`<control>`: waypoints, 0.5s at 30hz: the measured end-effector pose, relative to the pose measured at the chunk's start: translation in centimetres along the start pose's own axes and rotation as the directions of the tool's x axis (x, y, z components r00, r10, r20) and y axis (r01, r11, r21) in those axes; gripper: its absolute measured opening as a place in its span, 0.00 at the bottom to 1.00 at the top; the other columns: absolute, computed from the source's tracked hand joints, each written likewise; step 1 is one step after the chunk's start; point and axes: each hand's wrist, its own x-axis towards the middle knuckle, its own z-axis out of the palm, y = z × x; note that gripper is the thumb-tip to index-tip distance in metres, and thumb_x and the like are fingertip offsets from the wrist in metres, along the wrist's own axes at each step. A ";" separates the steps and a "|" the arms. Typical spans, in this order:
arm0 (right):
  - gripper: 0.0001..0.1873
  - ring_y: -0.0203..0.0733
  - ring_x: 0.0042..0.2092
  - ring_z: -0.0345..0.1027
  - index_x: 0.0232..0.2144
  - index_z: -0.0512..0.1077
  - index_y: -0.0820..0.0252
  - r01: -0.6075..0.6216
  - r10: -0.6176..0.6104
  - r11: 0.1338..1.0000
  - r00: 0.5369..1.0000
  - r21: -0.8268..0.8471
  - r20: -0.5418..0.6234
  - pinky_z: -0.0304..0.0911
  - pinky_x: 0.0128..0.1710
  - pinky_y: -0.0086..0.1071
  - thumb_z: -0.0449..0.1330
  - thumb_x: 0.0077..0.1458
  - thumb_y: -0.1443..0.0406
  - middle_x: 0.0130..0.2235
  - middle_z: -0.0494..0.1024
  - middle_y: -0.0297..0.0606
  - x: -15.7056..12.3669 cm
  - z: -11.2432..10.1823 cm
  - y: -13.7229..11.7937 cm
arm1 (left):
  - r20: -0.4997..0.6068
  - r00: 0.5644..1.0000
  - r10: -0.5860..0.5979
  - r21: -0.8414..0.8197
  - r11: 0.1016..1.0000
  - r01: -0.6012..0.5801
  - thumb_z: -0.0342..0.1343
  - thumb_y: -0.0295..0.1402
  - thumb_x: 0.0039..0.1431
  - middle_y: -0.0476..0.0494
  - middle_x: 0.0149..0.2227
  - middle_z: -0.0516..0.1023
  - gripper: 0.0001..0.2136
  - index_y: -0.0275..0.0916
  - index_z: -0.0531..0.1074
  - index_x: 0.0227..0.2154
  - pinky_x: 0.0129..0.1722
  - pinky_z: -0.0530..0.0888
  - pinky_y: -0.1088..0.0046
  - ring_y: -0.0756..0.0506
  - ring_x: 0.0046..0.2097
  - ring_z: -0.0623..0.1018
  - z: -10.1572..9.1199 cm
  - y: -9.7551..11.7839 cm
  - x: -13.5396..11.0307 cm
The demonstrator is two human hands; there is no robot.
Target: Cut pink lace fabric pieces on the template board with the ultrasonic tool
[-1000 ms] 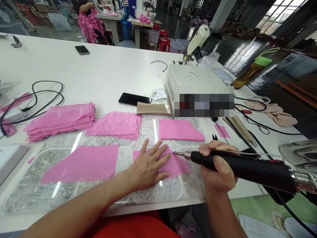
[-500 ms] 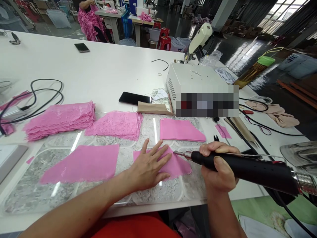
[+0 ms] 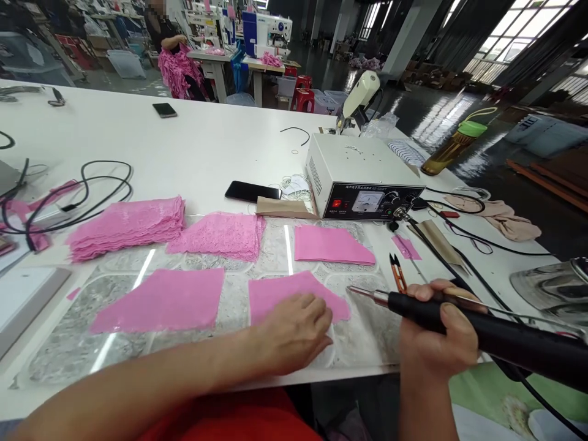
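White bench (image 3: 206, 141) top stretches far back behind the pink piles (image 3: 128, 229). A big box (image 3: 362, 162) with knobs sits behind the black tool (image 3: 441, 315), and little snips (image 3: 397, 272) lie just past its metal end. One pink cloth (image 3: 280, 297) lies flat near the bench's front edge. Before, the tool's tip was at the cloth — now a strip of gray mat (image 3: 367, 331) shows between them. The left hand (image 3: 294, 334), spread flat before, is curled over the cloth; I can't tell if it pinches. The right hand (image 3: 436, 343) grips the tool.
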 end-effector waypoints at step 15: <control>0.19 0.48 0.37 0.72 0.40 0.74 0.56 -0.256 0.315 0.864 0.946 -0.433 0.070 0.70 0.33 0.43 0.61 0.48 0.53 0.42 0.78 0.42 -3.7 -9.3 -0.4 | 0.000 0.946 -0.324 -0.344 0.889 0.304 0.53 0.25 0.57 0.42 0.30 0.78 0.03 0.35 0.71 0.31 0.26 0.71 0.71 0.44 0.31 0.78 -1.0 -1.8 3.8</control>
